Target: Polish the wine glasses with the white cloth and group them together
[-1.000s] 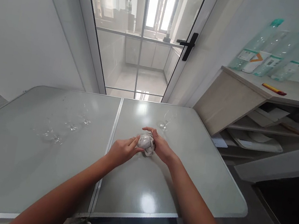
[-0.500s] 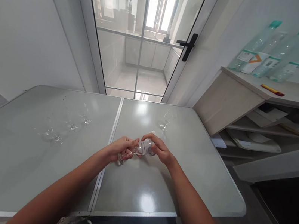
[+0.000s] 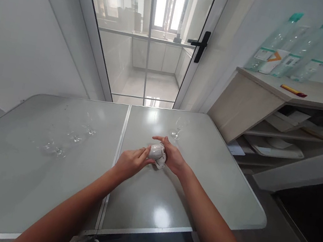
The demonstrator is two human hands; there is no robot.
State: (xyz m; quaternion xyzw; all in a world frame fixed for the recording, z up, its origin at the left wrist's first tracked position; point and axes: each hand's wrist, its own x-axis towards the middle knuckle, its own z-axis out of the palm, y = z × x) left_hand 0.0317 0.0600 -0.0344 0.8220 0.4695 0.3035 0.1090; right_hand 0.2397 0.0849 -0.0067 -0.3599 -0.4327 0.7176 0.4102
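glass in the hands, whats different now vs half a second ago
The left hand has turned over, hiding the stem of the held glass that showed then. The right hand has shifted from above the glass to its far right side, exposing more cloth. Glass and cloth remain held; the lone glass and left-side glasses stayed put.

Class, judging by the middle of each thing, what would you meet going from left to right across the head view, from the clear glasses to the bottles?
Clear glasses → metal table strip → left hand → held glass with white cloth → right hand → green-capped bottles.
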